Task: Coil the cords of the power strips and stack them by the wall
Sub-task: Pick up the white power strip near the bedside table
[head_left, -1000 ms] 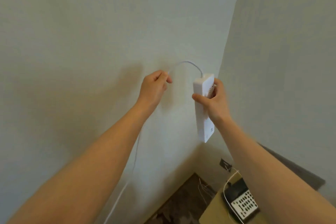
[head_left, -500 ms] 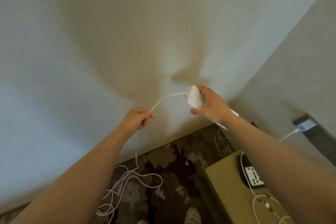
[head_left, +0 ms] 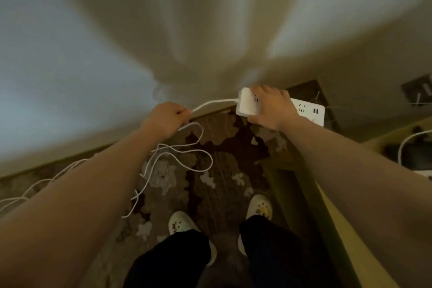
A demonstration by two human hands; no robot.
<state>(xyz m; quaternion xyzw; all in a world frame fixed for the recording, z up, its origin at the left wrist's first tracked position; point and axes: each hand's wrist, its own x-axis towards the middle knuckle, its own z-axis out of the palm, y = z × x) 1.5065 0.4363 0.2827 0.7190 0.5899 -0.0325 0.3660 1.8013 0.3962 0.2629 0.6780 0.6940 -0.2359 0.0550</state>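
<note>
Right hand gripping white strip from above, held near the wall at 1 o'clock, left hand fisted on cord just beside the strip's end — slack looping down over patterned carpet, white shoes at 6 o'clock.

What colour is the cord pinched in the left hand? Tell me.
White, matching the power strip it runs into; the cord shows best in the head view.
</note>
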